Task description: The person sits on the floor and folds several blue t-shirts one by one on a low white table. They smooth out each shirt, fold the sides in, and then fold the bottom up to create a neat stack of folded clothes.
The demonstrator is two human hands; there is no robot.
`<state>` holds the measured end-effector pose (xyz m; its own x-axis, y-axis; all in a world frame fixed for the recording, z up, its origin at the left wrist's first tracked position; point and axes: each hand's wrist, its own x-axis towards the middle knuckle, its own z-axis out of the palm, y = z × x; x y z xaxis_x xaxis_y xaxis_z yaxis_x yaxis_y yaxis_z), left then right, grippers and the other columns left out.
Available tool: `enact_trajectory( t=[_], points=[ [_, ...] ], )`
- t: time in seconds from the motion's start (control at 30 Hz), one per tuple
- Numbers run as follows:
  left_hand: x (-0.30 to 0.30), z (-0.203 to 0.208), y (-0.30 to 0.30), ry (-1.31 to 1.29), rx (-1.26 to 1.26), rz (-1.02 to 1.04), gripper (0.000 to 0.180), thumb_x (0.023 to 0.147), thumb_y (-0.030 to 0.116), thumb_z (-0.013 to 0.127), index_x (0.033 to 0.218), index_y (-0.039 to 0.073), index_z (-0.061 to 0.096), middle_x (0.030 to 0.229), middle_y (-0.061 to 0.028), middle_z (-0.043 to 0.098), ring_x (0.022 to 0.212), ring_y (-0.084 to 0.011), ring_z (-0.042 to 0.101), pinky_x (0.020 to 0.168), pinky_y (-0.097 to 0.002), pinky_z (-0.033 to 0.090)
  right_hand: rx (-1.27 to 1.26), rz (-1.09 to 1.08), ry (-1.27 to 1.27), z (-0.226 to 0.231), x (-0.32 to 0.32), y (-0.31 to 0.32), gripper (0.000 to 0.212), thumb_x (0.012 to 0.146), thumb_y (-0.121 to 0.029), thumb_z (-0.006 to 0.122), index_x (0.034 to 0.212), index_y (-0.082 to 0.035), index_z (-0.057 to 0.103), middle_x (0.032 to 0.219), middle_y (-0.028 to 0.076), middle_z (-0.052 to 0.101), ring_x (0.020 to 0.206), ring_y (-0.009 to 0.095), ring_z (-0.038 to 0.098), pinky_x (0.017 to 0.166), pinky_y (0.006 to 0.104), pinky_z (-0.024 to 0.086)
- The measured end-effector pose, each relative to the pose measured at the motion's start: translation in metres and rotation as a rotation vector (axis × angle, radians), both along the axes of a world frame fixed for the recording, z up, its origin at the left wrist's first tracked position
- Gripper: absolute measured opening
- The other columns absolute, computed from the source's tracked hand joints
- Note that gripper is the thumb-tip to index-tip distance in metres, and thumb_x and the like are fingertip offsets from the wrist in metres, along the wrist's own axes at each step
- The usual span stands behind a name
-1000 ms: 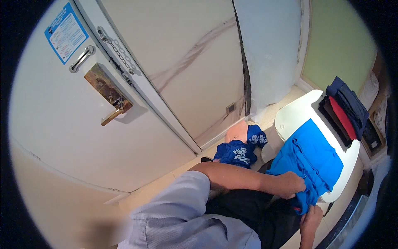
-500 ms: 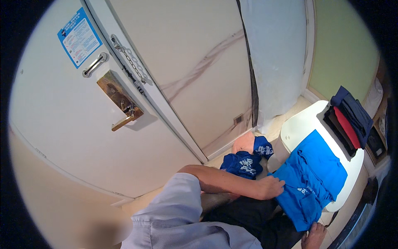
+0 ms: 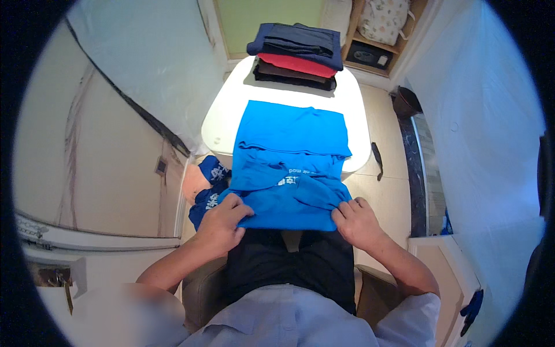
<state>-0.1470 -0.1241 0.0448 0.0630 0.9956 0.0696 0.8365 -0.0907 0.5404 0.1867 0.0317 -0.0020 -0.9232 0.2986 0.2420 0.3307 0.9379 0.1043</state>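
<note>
A bright blue garment, apparently a shirt with white print, (image 3: 292, 130) lies partly folded on a white table, and its near end hangs over the table's front toward my lap. My left hand (image 3: 222, 221) pinches the left corner of that near end. At the right corner, my right hand (image 3: 358, 221) grips the fabric with fingers bent over it. Between the two hands the near edge runs fairly straight. The middle of the shirt is wrinkled, while the far part lies flatter, with a fold line across it.
At the far end of the white table (image 3: 222, 118) sits a stack of folded dark and red clothes (image 3: 300, 49). Dark blue printed cloth (image 3: 208, 202) and a peach item (image 3: 193, 184) lie low on the left. A dark bin (image 3: 407, 102) stands on the right.
My view has swung right, from the door to face the table squarely. Both hands now hold the shirt's near edge; my left hand was at its left side before.
</note>
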Motion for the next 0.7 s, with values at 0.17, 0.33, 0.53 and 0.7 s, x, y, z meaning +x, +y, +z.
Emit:
enact_trajectory(
  t=[0.17, 0.33, 0.53, 0.7],
  points=[
    [-0.01, 0.004, 0.005, 0.052, -0.082, -0.119, 0.029, 0.076, 0.006, 0.072, 0.105, 0.009, 0.073, 0.102, -0.0112, 0.061, 0.093, -0.0326, 0.067, 0.079, -0.0412, 0.057, -0.059, 0.026, -0.043, 0.03, 0.005, -0.002, 0.012, 0.077, -0.014, 0.066, 0.088, -0.007, 0.064, 0.086, 0.009, 0.059, 0.083, 0.026, 0.06, 0.079, 0.0404, 0.048],
    [-0.014, -0.01, 0.013, 0.226, -0.41, -0.298, 0.027, 0.084, 0.023, 0.073, 0.106, 0.006, 0.074, 0.106, -0.0148, 0.067, 0.094, -0.0345, 0.069, 0.081, -0.045, 0.056, -0.513, 0.036, -0.255, 0.022, 0.009, -0.004, 0.023, 0.083, -0.02, 0.07, 0.095, -0.001, 0.066, 0.091, 0.015, 0.065, 0.09, 0.035, 0.065, 0.078, 0.044, 0.053],
    [0.005, -0.034, 0.079, -0.134, -0.287, -0.206, 0.036, 0.089, 0.031, 0.073, 0.113, 0.004, 0.07, 0.101, -0.0163, 0.071, 0.09, -0.0304, 0.069, 0.077, -0.0413, 0.055, -0.859, -0.371, 0.222, 0.005, 0.001, 0.055, 0.018, 0.097, -0.013, 0.057, 0.108, -0.001, 0.066, 0.101, 0.021, 0.068, 0.091, 0.038, 0.068, 0.082, 0.046, 0.054],
    [0.064, -0.102, 0.155, -0.416, -0.113, 0.033, 0.034, 0.091, 0.03, 0.074, 0.105, -0.001, 0.071, 0.094, -0.0107, 0.071, 0.081, -0.0181, 0.065, 0.073, -0.0341, 0.052, -0.755, -0.189, 0.351, -0.031, -0.023, 0.104, 0.023, 0.096, -0.007, 0.059, 0.118, -0.001, 0.067, 0.115, 0.019, 0.068, 0.097, 0.033, 0.067, 0.086, 0.0419, 0.054]
  ],
)
